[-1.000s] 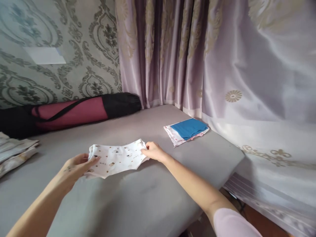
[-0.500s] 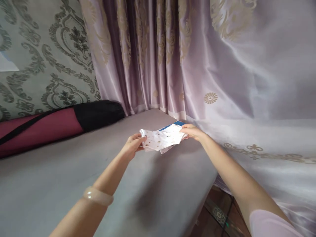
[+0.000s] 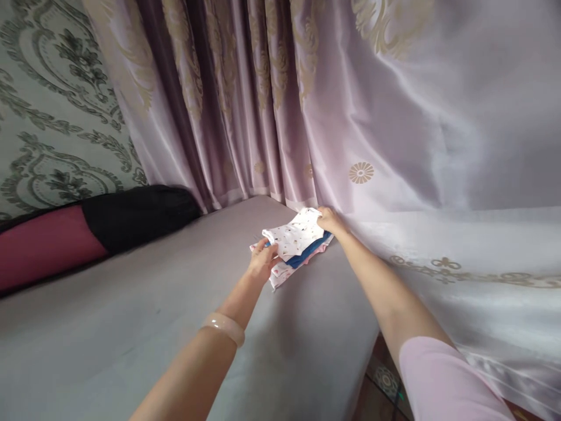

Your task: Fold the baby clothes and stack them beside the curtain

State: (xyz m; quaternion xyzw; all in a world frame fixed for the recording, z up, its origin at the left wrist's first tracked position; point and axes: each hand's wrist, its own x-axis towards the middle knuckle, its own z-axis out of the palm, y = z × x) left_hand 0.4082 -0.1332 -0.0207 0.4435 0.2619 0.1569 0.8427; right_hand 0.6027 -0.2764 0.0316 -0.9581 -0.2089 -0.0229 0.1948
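A small pair of white underpants with a scattered dark print is stretched out between my two hands. My left hand pinches its near left end, and my right hand grips the far right end. Directly beneath lies a small pile: a blue cloth piece shows below the white one, then a pink one, and a white piece with a reddish print at the near side. Whether the upper garment rests on the pile or hovers just over it, I cannot tell.
The pile lies near the far corner of a grey mattress. Along the left wall is a long maroon and black bag. Pale purple curtains hang behind and to the right. Dark patterned floor shows past the bed's right edge.
Both hands have brought the white underpants over the pile, turning it so its right end points farther away. More of the blue, pink and printed pieces now shows. The view has shifted right.
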